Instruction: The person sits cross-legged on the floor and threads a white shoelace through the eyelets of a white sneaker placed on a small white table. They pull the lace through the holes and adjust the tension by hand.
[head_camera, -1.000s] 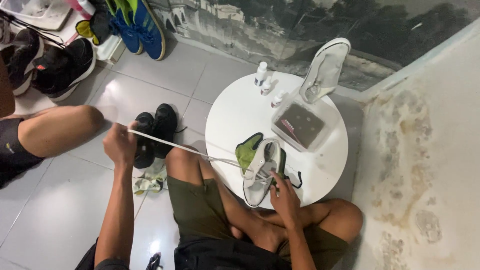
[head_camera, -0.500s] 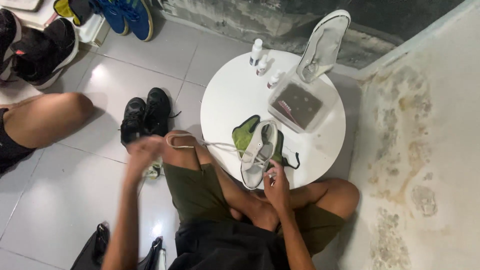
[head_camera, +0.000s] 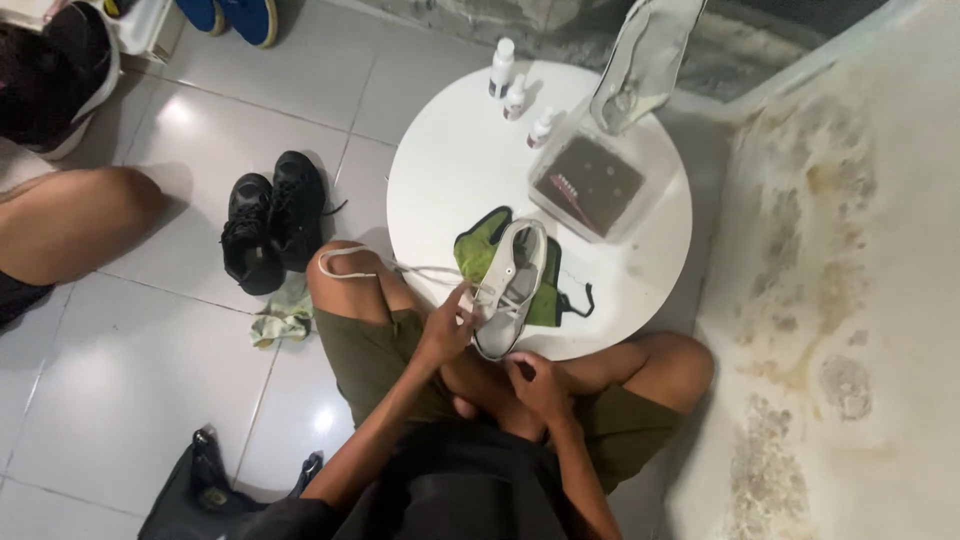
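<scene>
Hands work at the near edge of a round white tabletop (head_camera: 450, 170); the left hand (head_camera: 447, 325) has its grip pinched narrow on a white lace (head_camera: 375, 265), which runs left from the shoe, loops over the person's bare knee and comes back; the right hand (head_camera: 537, 385) sits just near of the shoe's heel, fingers curled, and whether its grip holds anything I cannot tell; the white sneaker (head_camera: 512, 290) lies on the near part of the tabletop, heel over the edge, toe pointing far, resting on a green cloth (head_camera: 478, 250); farther right on the tabletop stands a clear box with a dark inside (head_camera: 590, 185), and a second pale shoe (head_camera: 645, 65) stands tilted at the far edge; three small white bottles (head_camera: 515, 95) stand at the far side; on the tiled floor to the left a pair of black shoes (head_camera: 270, 225) lies just beside a crumpled pale rag (head_camera: 282, 318); another person's bare leg (head_camera: 70, 220) shows at far left; a dark bag (head_camera: 205, 490) lies near left.
</scene>
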